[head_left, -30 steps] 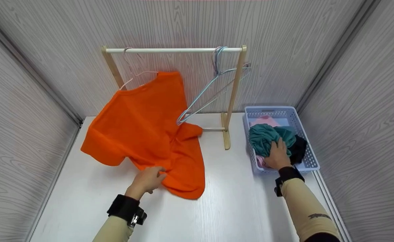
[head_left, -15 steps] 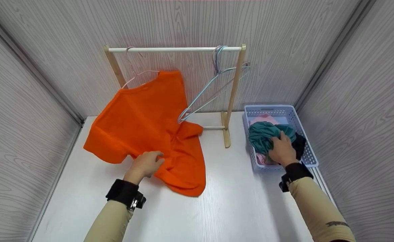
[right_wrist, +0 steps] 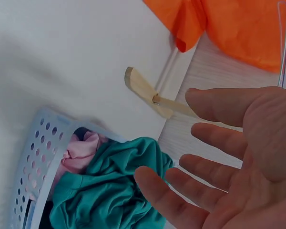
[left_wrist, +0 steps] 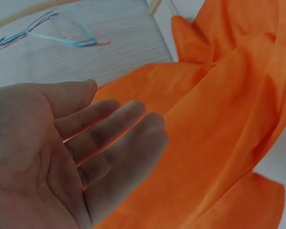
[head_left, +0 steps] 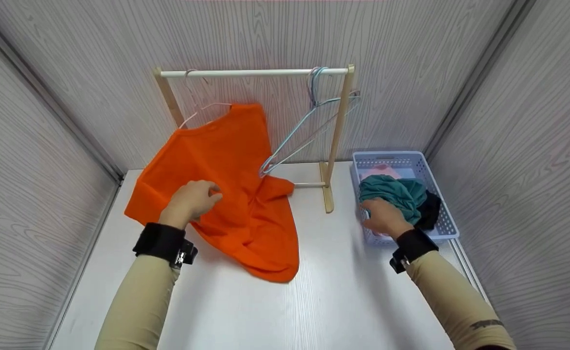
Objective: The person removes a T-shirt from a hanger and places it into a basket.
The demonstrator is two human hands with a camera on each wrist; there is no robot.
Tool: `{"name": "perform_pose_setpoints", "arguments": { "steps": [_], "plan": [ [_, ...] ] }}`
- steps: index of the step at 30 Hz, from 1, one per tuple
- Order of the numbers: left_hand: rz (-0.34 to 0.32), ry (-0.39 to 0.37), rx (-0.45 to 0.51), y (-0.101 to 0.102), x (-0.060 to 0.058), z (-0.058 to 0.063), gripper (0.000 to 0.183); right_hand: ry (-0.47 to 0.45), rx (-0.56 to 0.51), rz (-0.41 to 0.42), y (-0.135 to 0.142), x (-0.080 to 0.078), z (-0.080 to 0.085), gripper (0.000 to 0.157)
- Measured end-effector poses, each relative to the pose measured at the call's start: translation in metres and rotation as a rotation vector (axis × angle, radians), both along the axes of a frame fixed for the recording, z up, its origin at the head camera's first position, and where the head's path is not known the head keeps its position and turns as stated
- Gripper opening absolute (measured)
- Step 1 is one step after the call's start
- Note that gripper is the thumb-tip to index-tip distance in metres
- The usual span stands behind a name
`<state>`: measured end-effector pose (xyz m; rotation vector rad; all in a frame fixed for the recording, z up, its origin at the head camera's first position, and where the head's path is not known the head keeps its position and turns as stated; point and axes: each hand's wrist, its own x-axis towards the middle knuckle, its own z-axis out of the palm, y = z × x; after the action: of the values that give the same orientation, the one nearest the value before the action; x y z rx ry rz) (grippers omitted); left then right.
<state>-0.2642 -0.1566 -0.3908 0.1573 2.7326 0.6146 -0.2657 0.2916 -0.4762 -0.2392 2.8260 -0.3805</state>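
An orange T-shirt [head_left: 236, 180] hangs crookedly from a pale pink hanger [head_left: 191, 118] on the rack's left side, its lower part draped over the white table. In front of the shirt is my left hand [head_left: 191, 199], fingers loosely bent and palm bare in the left wrist view. My right hand [head_left: 384, 216] is over the near left part of a lavender plastic basket [head_left: 448, 214]. Its fingers are relaxed and hold nothing, as the right wrist view shows. Beside it, a bunched teal garment [right_wrist: 114, 186] lies in the basket with pink cloth [right_wrist: 83, 151] and black cloth [head_left: 429, 210].
A small clothes rack with wooden legs [head_left: 342, 121] and a white rail [head_left: 256, 73] stands against the back wall. Several bare hangers [head_left: 294, 129], light blue among them, hang at its right end. Grey wood-grain panels [head_left: 518, 146] enclose the table on both sides.
My left hand has risen up and leftward from the shirt's hem to its middle. My right hand has come off the teal garment and shifted left toward the basket's near left rim.
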Motion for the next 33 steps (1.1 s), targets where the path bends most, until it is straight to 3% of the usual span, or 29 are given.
{"name": "perform_pose_setpoints", "arguments": {
  "steps": [6,11,14,17,22,33],
  "plan": [
    [0.017,0.109,-0.04,-0.016,-0.013,0.035,0.046,-0.016,-0.013,0.063,-0.019,0.002,-0.008,0.049],
    [0.118,0.251,-0.049,-0.035,-0.024,0.052,0.048,-0.057,-0.038,0.065,-0.03,0.006,-0.014,0.048],
    [0.189,0.289,-0.054,-0.046,-0.03,0.05,0.052,-0.099,-0.04,0.058,-0.033,0.009,-0.018,0.048],
    [0.233,0.26,-0.063,-0.054,-0.035,0.042,0.052,-0.134,-0.03,0.051,-0.035,0.012,-0.024,0.048],
    [0.241,0.221,-0.079,-0.053,-0.038,0.032,0.046,-0.165,-0.03,0.041,-0.036,0.017,-0.032,0.046],
    [0.25,0.309,-0.138,-0.03,-0.05,0.033,0.039,-0.122,-0.088,0.106,-0.033,0.02,-0.046,0.042]
  ]
}}
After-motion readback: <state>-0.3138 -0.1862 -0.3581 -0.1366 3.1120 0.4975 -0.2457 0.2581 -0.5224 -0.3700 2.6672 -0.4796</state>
